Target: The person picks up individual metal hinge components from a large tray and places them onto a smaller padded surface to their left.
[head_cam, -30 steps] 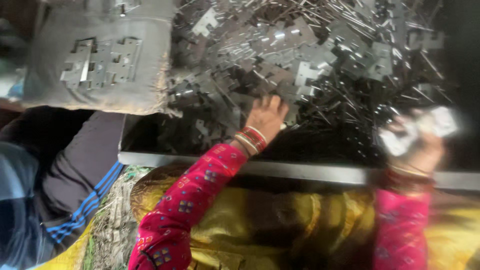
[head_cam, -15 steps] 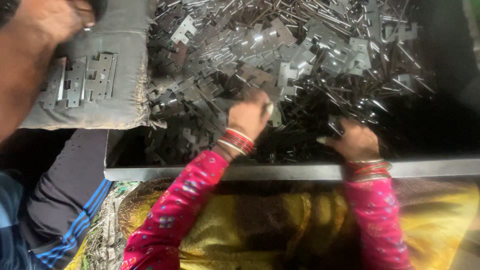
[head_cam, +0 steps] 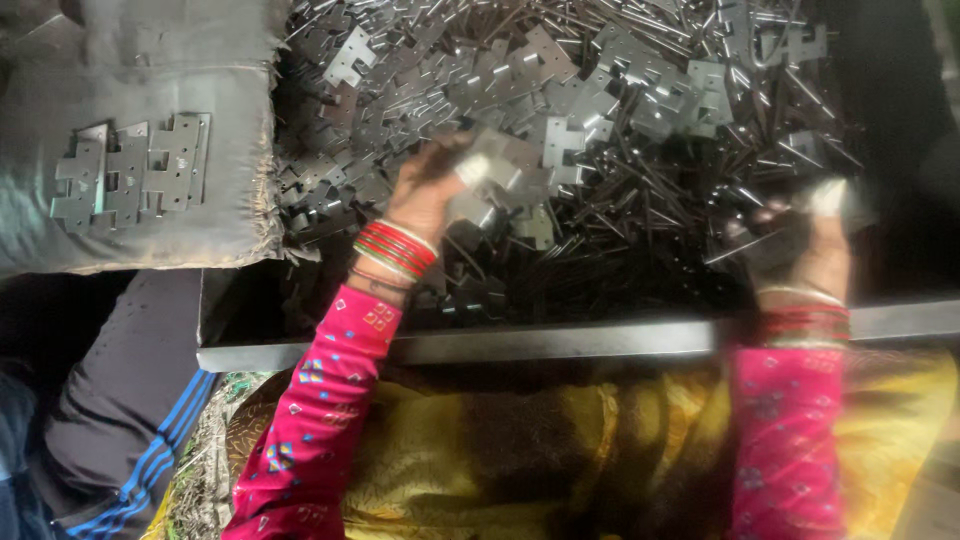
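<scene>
Head view, only one. Left hand [head_cam: 425, 195] now sits up in the heap with its fingers [head_cam: 470, 170] clamped on a flat metal hinge plate [head_cam: 505, 170]; half a second ago it was lower, digging at the near edge of the pile, so a plate looks freshly picked. Right hand [head_cam: 800, 240] has swung out to the right side of the tray and is motion-blurred; something pale and shiny shows at its fingertips, cannot tell whether it grips it. A second ago that hand was raised with bright pieces in it.

Containers: big dark metal tray [head_cam: 560, 340] with a bright front rim, filled with a heap of loose hinge plates [head_cam: 600, 90] mixed with thin pins [head_cam: 700, 200]. The held plate hovers just above the heap's middle. Left of the tray, a grey sack [head_cam: 200, 60] carries a short row of assembled hinges [head_cam: 130, 170] lying flat, touching each other. Another person's dark sleeve with blue stripes [head_cam: 130, 440] lies bottom left.
</scene>
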